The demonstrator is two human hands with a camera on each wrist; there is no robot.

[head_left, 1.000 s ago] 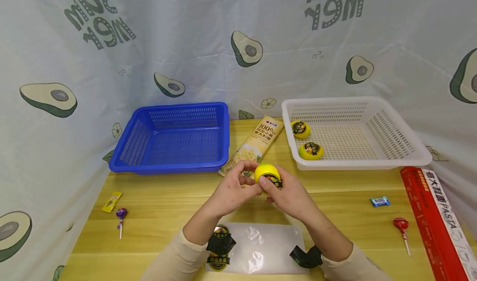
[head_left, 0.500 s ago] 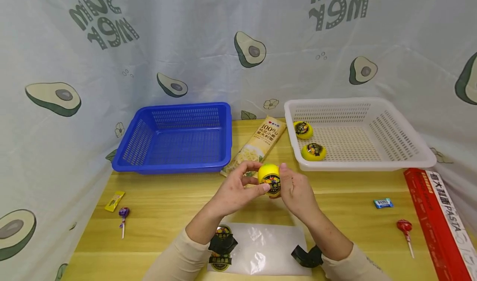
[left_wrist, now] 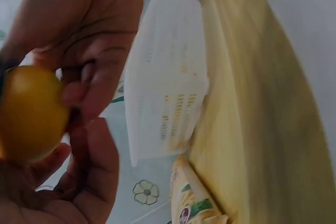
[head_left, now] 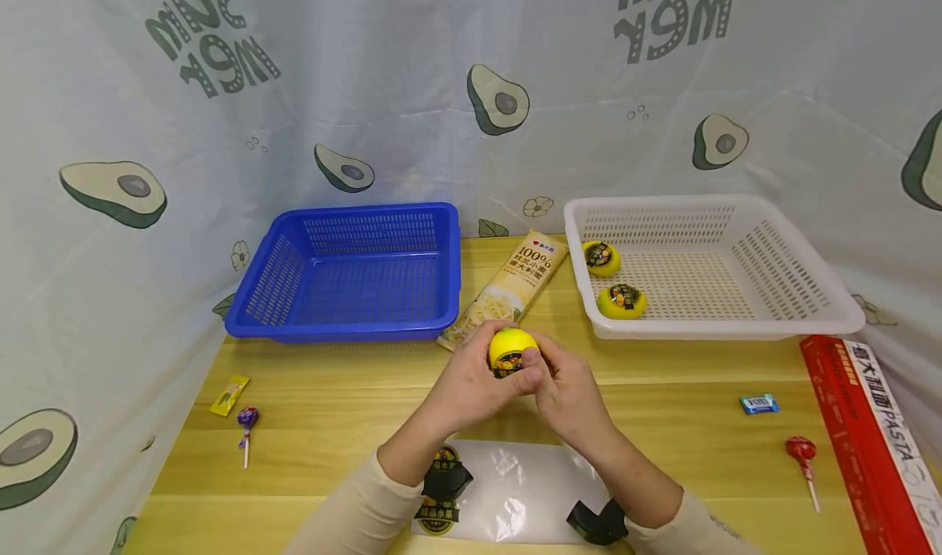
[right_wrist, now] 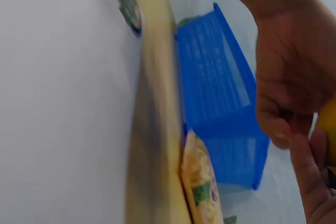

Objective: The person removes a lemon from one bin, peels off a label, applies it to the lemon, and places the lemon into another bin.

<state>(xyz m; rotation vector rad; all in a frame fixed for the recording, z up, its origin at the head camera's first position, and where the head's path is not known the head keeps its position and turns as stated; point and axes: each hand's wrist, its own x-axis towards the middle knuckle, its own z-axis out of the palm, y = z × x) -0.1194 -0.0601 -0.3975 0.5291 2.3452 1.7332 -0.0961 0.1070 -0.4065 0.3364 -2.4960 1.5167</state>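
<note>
A yellow lemon (head_left: 513,346) with a black printed label is held up over the table between both hands. My left hand (head_left: 467,387) curls round its left side, thumb across the front. My right hand (head_left: 574,391) grips it from the right, its thumb lying on the label. In the left wrist view the lemon (left_wrist: 32,113) is blurred between the two hands; only its edge shows in the right wrist view. Below my wrists lies a clear sticker sheet (head_left: 515,490), with black round labels (head_left: 437,516) at its left end.
A blue basket (head_left: 342,330) stands back left, a white basket (head_left: 724,328) with two labelled lemons (head_left: 621,302) back right. Between them lies a pasta packet (head_left: 515,281). Lollipops (head_left: 248,418), small wrapped candies (head_left: 759,404) and a red pasta box (head_left: 846,432) lie at the sides.
My right hand, earlier with its thumb raised at the lemon's side, has closed in and laid the thumb over the label. The lemon has turned and shifted slightly left; both hands are closer together.
</note>
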